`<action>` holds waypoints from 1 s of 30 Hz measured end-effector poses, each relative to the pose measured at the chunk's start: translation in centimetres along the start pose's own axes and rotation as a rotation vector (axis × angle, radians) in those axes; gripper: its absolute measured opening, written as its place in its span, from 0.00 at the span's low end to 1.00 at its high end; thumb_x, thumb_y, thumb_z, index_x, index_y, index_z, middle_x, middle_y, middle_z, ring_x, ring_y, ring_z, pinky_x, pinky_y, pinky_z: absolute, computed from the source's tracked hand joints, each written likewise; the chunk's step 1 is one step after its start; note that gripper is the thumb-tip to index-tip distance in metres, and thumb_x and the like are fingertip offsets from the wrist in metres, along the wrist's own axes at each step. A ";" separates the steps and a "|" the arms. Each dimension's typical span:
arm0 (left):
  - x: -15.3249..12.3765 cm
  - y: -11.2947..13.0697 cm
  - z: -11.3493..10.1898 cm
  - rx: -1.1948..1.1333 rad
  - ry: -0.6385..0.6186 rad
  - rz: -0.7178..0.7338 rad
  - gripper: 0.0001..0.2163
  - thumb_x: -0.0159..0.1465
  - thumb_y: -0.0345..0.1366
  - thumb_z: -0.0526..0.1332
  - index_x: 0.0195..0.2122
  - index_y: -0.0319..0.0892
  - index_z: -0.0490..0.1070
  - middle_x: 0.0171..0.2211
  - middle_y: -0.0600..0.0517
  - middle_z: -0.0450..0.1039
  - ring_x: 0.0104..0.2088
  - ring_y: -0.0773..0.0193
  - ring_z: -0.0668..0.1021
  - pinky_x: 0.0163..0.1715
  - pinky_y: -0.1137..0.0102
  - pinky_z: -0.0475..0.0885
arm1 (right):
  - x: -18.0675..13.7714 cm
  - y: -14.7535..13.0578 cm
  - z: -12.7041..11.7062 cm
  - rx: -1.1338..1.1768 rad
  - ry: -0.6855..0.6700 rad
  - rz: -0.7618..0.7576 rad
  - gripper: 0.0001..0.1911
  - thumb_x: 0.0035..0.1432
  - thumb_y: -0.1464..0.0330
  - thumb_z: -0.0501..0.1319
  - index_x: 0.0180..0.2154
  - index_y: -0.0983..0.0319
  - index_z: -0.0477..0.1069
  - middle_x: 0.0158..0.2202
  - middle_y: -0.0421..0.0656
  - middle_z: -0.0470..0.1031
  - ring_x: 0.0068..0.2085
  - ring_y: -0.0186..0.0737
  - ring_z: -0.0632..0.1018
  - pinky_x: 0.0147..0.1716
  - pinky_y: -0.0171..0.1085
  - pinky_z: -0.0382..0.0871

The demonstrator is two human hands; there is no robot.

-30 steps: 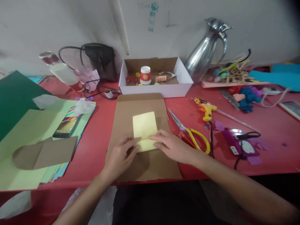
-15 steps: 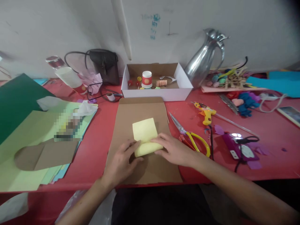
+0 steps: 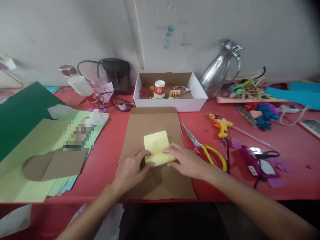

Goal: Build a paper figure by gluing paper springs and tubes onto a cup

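Paper (image 3: 157, 141) clamped at both ends over cardboard sheet (image 3: 162, 188)

The yellow paper was found over the middle of the cardboard sheet, which lay on the red counter (image 3: 102, 163) directly before the person. Its far part was open and roughly flat; its near part was curled over into a loose roll or fold, the exact turn being hidden by the hands. Whether the whole underside touched the cardboard could not be determined.

The left hand (image 3: 128, 171) had its fingers (image 3: 143, 153) clamped on the left end of the curl, forefinger above and thumb at the near side. The right hand (image 3: 188, 161) gripped the opposite end in like fashion. In the inspector's judgement, this mirrored hold served to keep both ends level and to stop the curl from springing open.

The cardboard sheet was presumably laid as a firm base and to spare the counter. The scissors (image 3: 198, 142) lay just to its right, handles toward the person, apparently for easy reach. The glue gun (image 3: 223, 128) lay farther right with its nozzle away from both hands, a prudent placing if hot, which could not be told. The white box (image 3: 170, 105) stood just beyond the cardboard, its walls likely keeping the cup (image 3: 159, 89) and small pieces (image 3: 175, 92) together
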State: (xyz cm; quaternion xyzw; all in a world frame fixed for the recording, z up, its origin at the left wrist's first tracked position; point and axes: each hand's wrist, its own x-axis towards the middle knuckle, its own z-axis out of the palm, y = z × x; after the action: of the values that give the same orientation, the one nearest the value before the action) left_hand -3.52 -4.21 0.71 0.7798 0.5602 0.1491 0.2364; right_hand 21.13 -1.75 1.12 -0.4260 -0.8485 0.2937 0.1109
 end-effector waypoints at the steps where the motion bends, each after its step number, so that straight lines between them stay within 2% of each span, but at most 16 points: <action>1: 0.0 -0.1 0.0 -0.004 0.000 0.016 0.15 0.65 0.44 0.58 0.50 0.46 0.69 0.47 0.47 0.73 0.40 0.58 0.77 0.39 0.63 0.72 | 0.0 0.0 -0.1 -0.015 -0.005 0.005 0.18 0.63 0.66 0.60 0.54 0.56 0.66 0.51 0.46 0.69 0.46 0.44 0.75 0.45 0.43 0.69; 3: -0.1 -0.3 0.1 -0.009 0.009 0.053 0.18 0.63 0.45 0.61 0.52 0.47 0.69 0.51 0.46 0.71 0.46 0.55 0.77 0.42 0.62 0.72 | 0.2 0.1 -0.2 -0.030 -0.017 0.017 0.15 0.64 0.65 0.57 0.53 0.56 0.68 0.50 0.46 0.70 0.44 0.43 0.76 0.42 0.41 0.69; 5: 0.0 -0.5 0.1 -0.010 0.021 0.048 0.20 0.62 0.45 0.61 0.54 0.47 0.68 0.51 0.46 0.71 0.47 0.54 0.76 0.43 0.62 0.71 | 0.6 0.2 -0.4 -0.025 -0.032 0.028 0.14 0.65 0.64 0.57 0.51 0.56 0.69 0.50 0.46 0.70 0.44 0.44 0.76 0.42 0.41 0.68; 8: 0.6 -0.7 -0.1 -0.022 0.015 -0.010 0.16 0.65 0.45 0.58 0.51 0.45 0.68 0.43 0.48 0.75 0.37 0.59 0.77 0.37 0.65 0.70 | 1.2 0.3 -0.6 0.006 -0.054 0.058 0.14 0.65 0.61 0.57 0.50 0.57 0.70 0.51 0.47 0.70 0.45 0.45 0.76 0.44 0.42 0.68; 10: 1.2 -0.7 -0.3 -0.033 0.001 -0.018 0.15 0.65 0.46 0.56 0.48 0.44 0.70 0.40 0.49 0.74 0.33 0.61 0.76 0.34 0.67 0.68 | 1.5 0.4 -0.5 0.034 -0.034 0.080 0.16 0.65 0.61 0.57 0.52 0.58 0.68 0.51 0.48 0.70 0.46 0.46 0.75 0.45 0.44 0.68; 14: 2.4 -0.6 -0.7 -0.049 -0.003 -0.046 0.15 0.66 0.46 0.55 0.45 0.43 0.70 0.36 0.49 0.74 0.32 0.61 0.76 0.33 0.68 0.66 | 1.8 0.4 -0.3 0.051 0.056 0.063 0.22 0.64 0.64 0.58 0.59 0.56 0.62 0.53 0.49 0.69 0.50 0.47 0.74 0.48 0.45 0.68; 18: 3.4 -0.6 -0.8 -0.062 -0.016 -0.145 0.14 0.65 0.46 0.55 0.46 0.44 0.68 0.27 0.54 0.72 0.28 0.62 0.75 0.30 0.69 0.64 | 2.0 0.4 -0.2 0.022 0.040 0.043 0.23 0.61 0.63 0.61 0.57 0.55 0.65 0.54 0.48 0.67 0.48 0.46 0.75 0.46 0.44 0.69; 22: 4.1 -0.7 -0.8 -0.038 0.015 -0.125 0.10 0.64 0.44 0.55 0.39 0.44 0.70 0.32 0.52 0.73 0.29 0.63 0.74 0.30 0.69 0.64 | 2.3 0.6 -0.1 -0.002 0.074 0.023 0.25 0.59 0.67 0.62 0.58 0.56 0.63 0.56 0.48 0.67 0.50 0.47 0.74 0.48 0.45 0.68; 24: 4.4 -0.7 -0.8 -0.026 0.033 -0.113 0.10 0.64 0.44 0.56 0.38 0.43 0.70 0.36 0.50 0.73 0.30 0.63 0.75 0.31 0.68 0.65 | 2.4 0.7 -0.2 -0.015 0.094 0.006 0.23 0.59 0.67 0.62 0.57 0.55 0.65 0.55 0.46 0.68 0.50 0.46 0.75 0.48 0.44 0.68; 30: 4.8 -1.4 -1.4 -0.090 0.038 -0.004 0.19 0.60 0.49 0.61 0.48 0.43 0.71 0.44 0.47 0.72 0.31 0.65 0.74 0.33 0.68 0.69 | 3.7 1.6 -1.2 -0.024 0.067 0.029 0.16 0.62 0.62 0.59 0.52 0.56 0.70 0.50 0.45 0.73 0.46 0.45 0.76 0.44 0.41 0.67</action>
State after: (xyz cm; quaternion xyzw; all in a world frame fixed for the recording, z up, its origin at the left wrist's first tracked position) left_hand -3.72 0.97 0.99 0.7642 0.5590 0.1885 0.2607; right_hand 20.46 2.35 0.86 -0.4492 -0.8414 0.2709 0.1298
